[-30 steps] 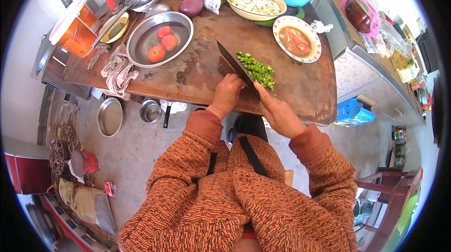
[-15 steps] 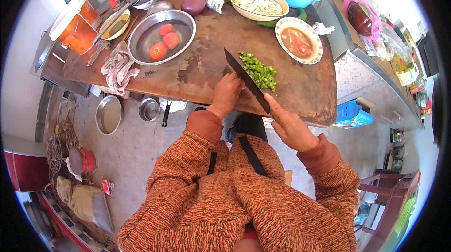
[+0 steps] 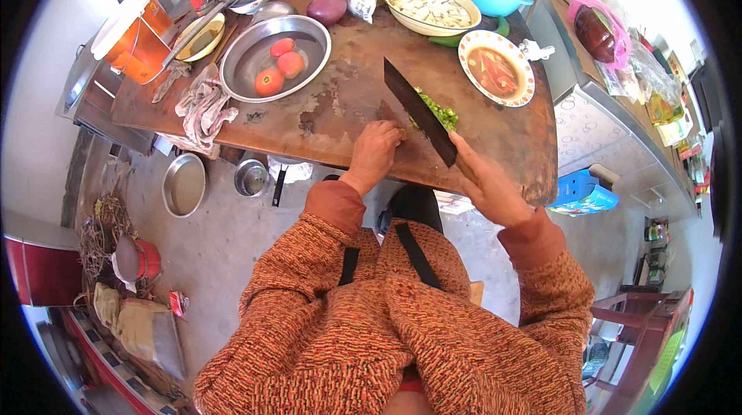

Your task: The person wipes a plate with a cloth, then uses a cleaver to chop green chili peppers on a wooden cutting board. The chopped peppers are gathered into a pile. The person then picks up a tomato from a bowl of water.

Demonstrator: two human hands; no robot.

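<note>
My right hand (image 3: 488, 185) is closed around the handle of a kitchen knife (image 3: 418, 111) with a broad dark blade. The blade slants up and to the left and hides part of a small heap of chopped green pepper (image 3: 440, 111) on the wooden table (image 3: 325, 130). Left of the blade, my left hand (image 3: 374, 156) rests near the table's front edge, fingers curled together. Whatever may lie under those fingertips is hidden.
A metal basin (image 3: 232, 89) holds three tomatoes (image 3: 291, 65) in water. At the back are a purple onion (image 3: 326, 8), a bowl of pale cut pieces (image 3: 432, 8) and whole green peppers (image 3: 444, 42). A patterned bowl (image 3: 529, 75) of reddish liquid stands right; a crumpled cloth (image 3: 202, 112) hangs left.
My right hand has raised the knife and moved slightly right, so its blade covers more of the chopped pepper. My left hand stays almost in place. The view has shifted a little.
</note>
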